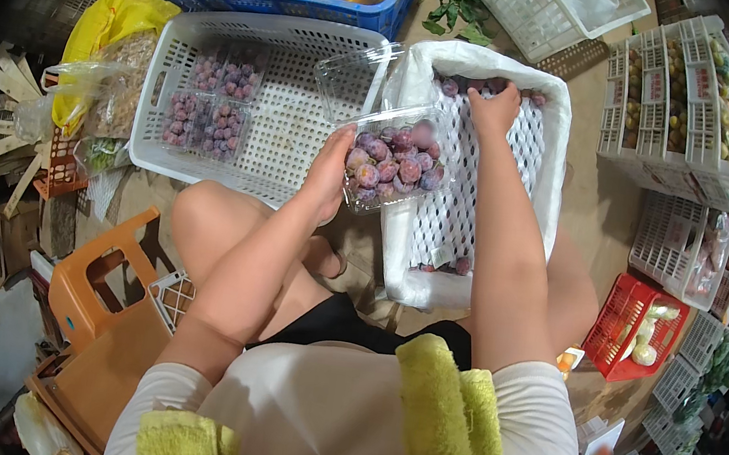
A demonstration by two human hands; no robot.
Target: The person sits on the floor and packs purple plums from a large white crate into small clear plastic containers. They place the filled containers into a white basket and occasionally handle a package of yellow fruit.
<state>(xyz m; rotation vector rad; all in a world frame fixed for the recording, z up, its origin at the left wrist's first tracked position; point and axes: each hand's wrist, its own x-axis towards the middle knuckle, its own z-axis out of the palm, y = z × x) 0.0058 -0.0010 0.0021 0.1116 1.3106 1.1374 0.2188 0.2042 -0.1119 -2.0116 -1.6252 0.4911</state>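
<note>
My left hand (327, 175) grips the near left side of a clear plastic clamshell box (359, 197), its lid (348, 73) folded back on the far side. Several purple-red plums (396, 165) fill the box, which is held over the left rim of a white crate (397, 241) lined with white sheeting. My right hand (496, 111) reaches to the far end of this crate, fingers curled down over a few loose plums (538, 98); its fingertips are partly hidden. More plums (462, 265) lie at the crate's near end.
Left of the lined crate, a white perforated crate (300, 159) holds several filled plum boxes (205, 124). Behind stands a blue crate (274, 4) of yellow fruit. Stacked fruit crates (674, 112) and a red basket (610, 338) are on the right; an orange stool (84, 292) stands left.
</note>
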